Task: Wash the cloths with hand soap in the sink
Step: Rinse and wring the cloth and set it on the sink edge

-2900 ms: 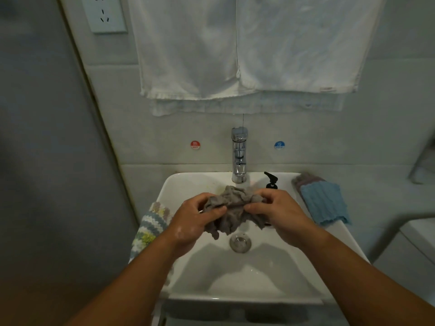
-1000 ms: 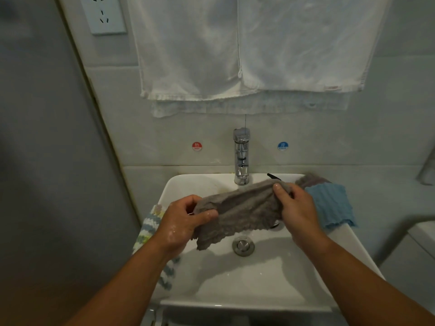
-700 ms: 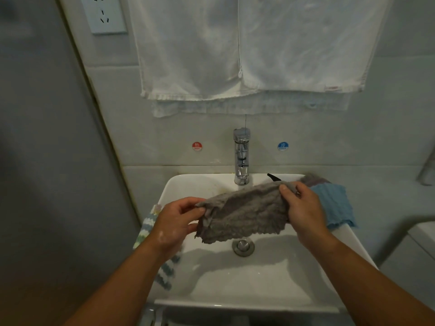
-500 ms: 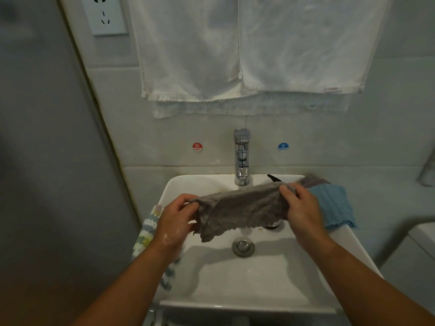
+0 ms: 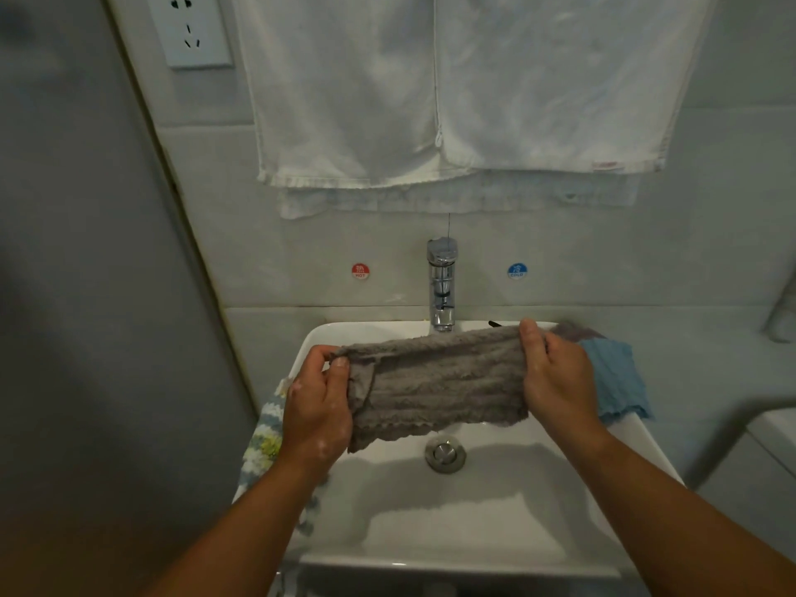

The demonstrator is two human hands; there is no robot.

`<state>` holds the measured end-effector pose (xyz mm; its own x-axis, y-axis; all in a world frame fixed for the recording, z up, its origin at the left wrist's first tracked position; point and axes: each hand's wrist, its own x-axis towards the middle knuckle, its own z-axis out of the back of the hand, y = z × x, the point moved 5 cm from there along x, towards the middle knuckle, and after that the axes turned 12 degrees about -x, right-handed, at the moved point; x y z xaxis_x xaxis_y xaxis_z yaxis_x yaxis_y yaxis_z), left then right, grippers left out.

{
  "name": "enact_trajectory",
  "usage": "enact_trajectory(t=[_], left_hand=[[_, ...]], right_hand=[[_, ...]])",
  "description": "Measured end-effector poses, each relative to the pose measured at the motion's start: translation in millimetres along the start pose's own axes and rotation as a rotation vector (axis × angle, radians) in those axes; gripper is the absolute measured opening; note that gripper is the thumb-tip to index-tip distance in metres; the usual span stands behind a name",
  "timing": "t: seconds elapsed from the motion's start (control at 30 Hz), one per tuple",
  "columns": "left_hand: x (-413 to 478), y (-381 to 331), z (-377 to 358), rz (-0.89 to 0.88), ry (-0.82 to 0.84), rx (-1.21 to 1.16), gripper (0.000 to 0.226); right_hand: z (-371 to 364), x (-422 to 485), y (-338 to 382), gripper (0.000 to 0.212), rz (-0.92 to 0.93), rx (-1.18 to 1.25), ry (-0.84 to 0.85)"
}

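A grey cloth [image 5: 435, 381] is stretched flat between my two hands above the white sink [image 5: 452, 523]. My left hand [image 5: 316, 402] pinches its left edge and my right hand [image 5: 553, 377] grips its right edge. A blue cloth [image 5: 616, 381] lies on the sink's right rim, with a grey-purple cloth edge [image 5: 575, 331] under it. A striped white, blue and yellow cloth [image 5: 262, 441] hangs over the left rim. Only the black tip of the soap pump [image 5: 495, 324] shows behind the grey cloth.
A chrome tap [image 5: 441, 286] stands at the back of the sink, and the drain plug [image 5: 445, 454] sits in the basin. White towels [image 5: 430, 92] hang on the tiled wall above. A wall socket [image 5: 194, 28] is at top left. A grey wall runs along the left.
The grey cloth was bunched up between my hands 2.9 s ago. My hands have moved apart and pulled it out flat and taut over the basin.
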<state>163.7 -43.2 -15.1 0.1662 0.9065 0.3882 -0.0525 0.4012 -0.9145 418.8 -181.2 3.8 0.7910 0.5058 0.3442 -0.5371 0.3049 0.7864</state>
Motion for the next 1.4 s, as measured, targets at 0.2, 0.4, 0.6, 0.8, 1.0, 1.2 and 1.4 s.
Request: enact_trajectory(t=[0.2,0.4,0.6,0.8,1.0,1.2,1.4], left_hand=[[0.9,9.6,-2.9,0.176,0.07,-0.21,0.026],[-2.3,13.3,-19.7,0.335,0.069,-0.44,0.027],[0.5,12.2,-11.9,0.212,0.129,-0.226,0.026],[5.2,17.5,1.7,0.185,0.048,-0.174,0.025],[6.6,9.9,8.4,0.124,-0.026,0.0,0.041],[8.0,11.8,11.1,0.12,-0.015,-0.111,0.029],[9.9,27.4,8.8,0.22,-0.05,-0.118,0.024]], right_hand=[[-6.0,-6.2,-1.3,0.039,-0.141,0.183,0.195],[-12.3,-7.7,9.7,0.032,0.041,0.068,0.234],[-3.7,-0.9,4.2,0.027,0.089,0.079,0.14],[2.4,-1.8,-4.4,0.02,0.116,0.08,0.048],[4.9,-0.3,-10.3,0.02,0.223,0.146,0.111],[8.9,3.4,-11.6,0.027,0.264,0.233,0.152],[-14.7,11.0,-38.3,0.014,0.046,0.151,0.222]])
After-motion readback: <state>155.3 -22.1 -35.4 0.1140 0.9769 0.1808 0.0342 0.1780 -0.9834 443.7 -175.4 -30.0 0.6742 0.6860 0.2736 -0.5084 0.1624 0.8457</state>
